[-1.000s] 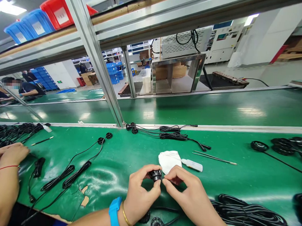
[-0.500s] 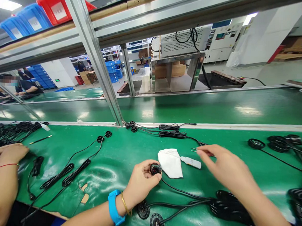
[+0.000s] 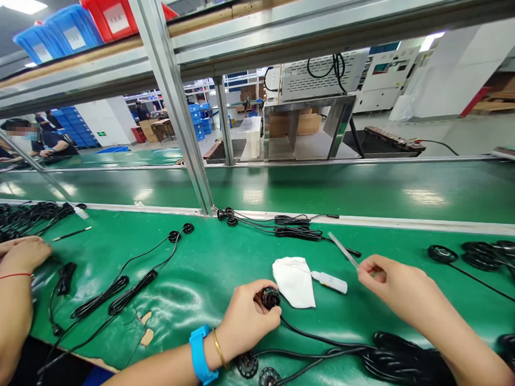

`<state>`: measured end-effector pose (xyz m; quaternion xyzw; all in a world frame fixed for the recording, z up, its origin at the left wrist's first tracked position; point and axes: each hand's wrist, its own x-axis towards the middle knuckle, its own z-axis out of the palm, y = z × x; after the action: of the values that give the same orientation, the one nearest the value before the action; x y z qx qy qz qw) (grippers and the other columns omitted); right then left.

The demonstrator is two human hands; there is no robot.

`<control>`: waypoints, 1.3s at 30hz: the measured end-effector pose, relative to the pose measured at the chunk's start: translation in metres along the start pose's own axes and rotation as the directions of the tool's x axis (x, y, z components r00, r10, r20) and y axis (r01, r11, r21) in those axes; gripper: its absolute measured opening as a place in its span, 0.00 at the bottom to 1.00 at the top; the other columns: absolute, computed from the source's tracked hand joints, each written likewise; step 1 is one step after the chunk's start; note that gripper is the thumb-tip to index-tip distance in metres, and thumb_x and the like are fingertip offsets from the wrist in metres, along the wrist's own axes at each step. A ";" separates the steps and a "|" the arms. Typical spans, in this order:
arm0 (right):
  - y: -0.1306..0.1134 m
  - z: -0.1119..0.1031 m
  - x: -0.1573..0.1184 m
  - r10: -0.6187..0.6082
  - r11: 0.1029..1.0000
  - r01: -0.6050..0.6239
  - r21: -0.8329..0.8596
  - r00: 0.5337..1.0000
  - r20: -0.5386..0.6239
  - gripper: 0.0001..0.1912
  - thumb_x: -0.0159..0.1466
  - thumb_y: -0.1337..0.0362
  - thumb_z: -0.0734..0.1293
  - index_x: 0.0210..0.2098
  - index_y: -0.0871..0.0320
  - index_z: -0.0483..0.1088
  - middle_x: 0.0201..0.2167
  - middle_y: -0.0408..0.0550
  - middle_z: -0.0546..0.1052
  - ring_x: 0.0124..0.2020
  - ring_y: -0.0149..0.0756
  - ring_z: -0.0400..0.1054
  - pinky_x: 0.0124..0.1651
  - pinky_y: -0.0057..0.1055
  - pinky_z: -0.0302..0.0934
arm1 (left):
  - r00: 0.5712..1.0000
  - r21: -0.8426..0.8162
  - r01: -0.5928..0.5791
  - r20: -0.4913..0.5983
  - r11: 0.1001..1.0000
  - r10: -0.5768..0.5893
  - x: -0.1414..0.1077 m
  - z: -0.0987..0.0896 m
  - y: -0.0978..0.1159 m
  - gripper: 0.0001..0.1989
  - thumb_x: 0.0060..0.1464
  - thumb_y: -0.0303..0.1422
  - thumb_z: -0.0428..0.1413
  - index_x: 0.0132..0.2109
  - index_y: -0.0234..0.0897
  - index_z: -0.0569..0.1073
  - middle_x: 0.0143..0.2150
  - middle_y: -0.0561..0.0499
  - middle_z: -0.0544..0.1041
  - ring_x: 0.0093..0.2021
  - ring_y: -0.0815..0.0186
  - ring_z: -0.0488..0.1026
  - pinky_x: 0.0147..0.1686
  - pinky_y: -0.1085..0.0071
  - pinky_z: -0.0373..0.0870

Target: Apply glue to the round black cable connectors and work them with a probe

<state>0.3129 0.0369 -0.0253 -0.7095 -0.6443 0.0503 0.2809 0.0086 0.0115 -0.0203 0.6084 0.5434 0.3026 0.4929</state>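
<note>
My left hand [image 3: 246,312] is shut on a small round black cable connector [image 3: 270,297], and its black cable runs off to the right along the bench. My right hand [image 3: 385,281] pinches slim metal tweezers [image 3: 343,249], held up and apart from the connector. Between my hands lie a crumpled white cloth [image 3: 294,281] and a white plastic tube [image 3: 329,281], both on the green bench mat [image 3: 220,254]. Below my right forearm sits a black cable coil [image 3: 408,359]. My fingers hide part of the connector.
A co-worker's hand [image 3: 22,255] with a red string on the wrist rests on black cables [image 3: 21,217] at the left. More cables lie across the mat. An aluminium upright [image 3: 179,127] and a shelf with blue and red bins [image 3: 72,31] stand beyond.
My right hand has left the connector, moved right and picked up the tweezers from the mat. My left hand still holds the connector, now shifted slightly right.
</note>
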 end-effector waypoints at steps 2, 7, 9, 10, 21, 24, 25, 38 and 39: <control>-0.024 0.001 -0.006 -0.020 0.959 0.000 0.283 0.998 0.066 0.08 0.60 0.56 0.65 0.32 0.53 0.67 0.26 0.46 0.76 0.23 0.34 0.70 0.26 0.29 0.64 | 1.000 0.020 -0.009 0.002 1.000 0.009 -0.002 0.000 0.001 0.17 0.44 0.29 0.59 0.44 0.34 0.78 0.23 0.56 0.66 0.23 0.69 0.64 0.23 0.75 0.60; -0.086 0.008 -0.033 -0.022 0.513 -0.151 0.845 0.982 0.188 0.16 0.58 0.55 0.69 0.42 0.55 0.69 0.30 0.46 0.74 0.26 0.36 0.70 0.30 0.33 0.69 | 0.998 0.073 -0.058 0.012 0.996 0.057 -0.004 0.000 -0.002 0.17 0.46 0.30 0.59 0.46 0.37 0.78 0.24 0.55 0.70 0.23 0.68 0.66 0.25 0.74 0.64; -0.098 0.011 -0.040 -0.020 0.438 -0.203 0.876 0.972 0.235 0.08 0.58 0.60 0.69 0.34 0.56 0.70 0.28 0.44 0.73 0.25 0.34 0.69 0.30 0.31 0.67 | 0.997 0.100 -0.075 0.005 0.992 0.075 -0.004 0.001 -0.004 0.18 0.47 0.30 0.59 0.47 0.37 0.78 0.26 0.55 0.71 0.24 0.69 0.66 0.25 0.74 0.64; -0.100 0.013 -0.042 -0.016 0.388 -0.250 0.887 0.960 0.278 0.05 0.57 0.61 0.68 0.31 0.56 0.70 0.27 0.43 0.72 0.24 0.32 0.68 0.29 0.29 0.66 | 0.997 0.111 -0.079 0.002 0.991 0.079 -0.003 0.001 -0.005 0.18 0.46 0.30 0.59 0.47 0.37 0.78 0.27 0.54 0.72 0.24 0.69 0.65 0.25 0.75 0.64; -0.109 0.028 -0.049 -0.122 0.330 -0.540 0.775 0.789 0.602 0.12 0.55 0.62 0.69 0.39 0.57 0.73 0.36 0.46 0.76 0.39 0.37 0.71 0.45 0.32 0.67 | 0.999 0.052 -0.042 0.027 0.998 0.041 0.001 0.001 -0.007 0.15 0.46 0.28 0.58 0.44 0.34 0.78 0.26 0.55 0.69 0.24 0.72 0.64 0.24 0.78 0.62; -0.107 0.032 -0.051 -0.208 0.504 -0.400 0.766 0.804 0.557 0.09 0.59 0.59 0.69 0.36 0.58 0.73 0.32 0.45 0.75 0.35 0.36 0.71 0.41 0.31 0.67 | 0.999 0.041 -0.035 0.025 0.999 0.034 0.003 0.001 -0.010 0.15 0.46 0.27 0.58 0.43 0.34 0.78 0.26 0.56 0.68 0.24 0.72 0.62 0.23 0.78 0.60; -0.105 0.033 -0.051 -0.200 0.541 -0.345 0.767 0.833 0.516 0.10 0.60 0.57 0.69 0.34 0.58 0.74 0.30 0.45 0.75 0.33 0.35 0.70 0.39 0.30 0.67 | 0.999 0.036 -0.031 0.020 0.999 0.030 0.004 0.001 -0.011 0.16 0.45 0.27 0.58 0.44 0.33 0.78 0.25 0.56 0.68 0.24 0.72 0.62 0.23 0.78 0.60; -0.116 0.054 -0.060 -0.361 0.605 0.371 0.705 0.917 -0.173 0.05 0.65 0.69 0.68 0.36 0.54 0.76 0.31 0.45 0.79 0.32 0.33 0.75 0.36 0.25 0.70 | 0.997 -0.044 -0.020 0.072 0.999 0.023 0.004 0.001 -0.003 0.12 0.45 0.27 0.56 0.39 0.31 0.78 0.26 0.54 0.69 0.26 0.71 0.64 0.24 0.77 0.61; -0.116 0.055 -0.061 -0.370 0.611 0.387 0.691 0.911 -0.183 0.06 0.65 0.70 0.67 0.37 0.55 0.76 0.31 0.45 0.78 0.32 0.32 0.75 0.35 0.25 0.69 | 0.997 -0.052 -0.020 0.070 0.998 0.024 0.004 0.001 -0.003 0.12 0.45 0.26 0.56 0.39 0.31 0.78 0.26 0.54 0.70 0.26 0.70 0.64 0.24 0.76 0.61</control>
<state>0.1760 -0.0005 -0.0354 -0.3924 -0.7053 0.2277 0.5447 0.0092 0.0149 -0.0243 0.6118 0.5110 0.3004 0.5238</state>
